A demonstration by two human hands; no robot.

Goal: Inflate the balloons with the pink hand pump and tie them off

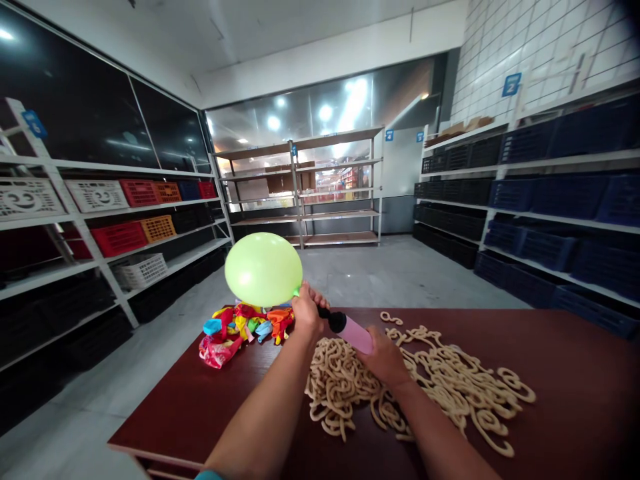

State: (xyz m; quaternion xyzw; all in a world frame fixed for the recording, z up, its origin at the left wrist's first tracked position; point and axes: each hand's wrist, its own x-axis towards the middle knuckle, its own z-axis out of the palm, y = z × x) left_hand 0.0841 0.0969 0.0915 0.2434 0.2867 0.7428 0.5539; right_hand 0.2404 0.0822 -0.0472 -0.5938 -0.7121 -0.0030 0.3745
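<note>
A light green balloon (263, 269), inflated, points to the left above the table. My left hand (309, 309) is closed around its neck, at the black nozzle end of a hand pump. The pump has a pink barrel (356, 335) and a black collar, and my right hand (384, 357) is wrapped around the barrel's near end. Under the pump lies a heap of tan, curled, rope-like pieces (340, 383); more of them spread to the right (457, 380). Left of my left hand is a pile of uninflated balloons (220, 350) in several colours.
The dark red table (185, 400) has its left edge in view. Shelves with white, red and orange crates (120, 238) stand on the left. Racks of dark blue and black crates (545, 250) line the right. A mostly bare shelf unit (340, 215) stands at the back.
</note>
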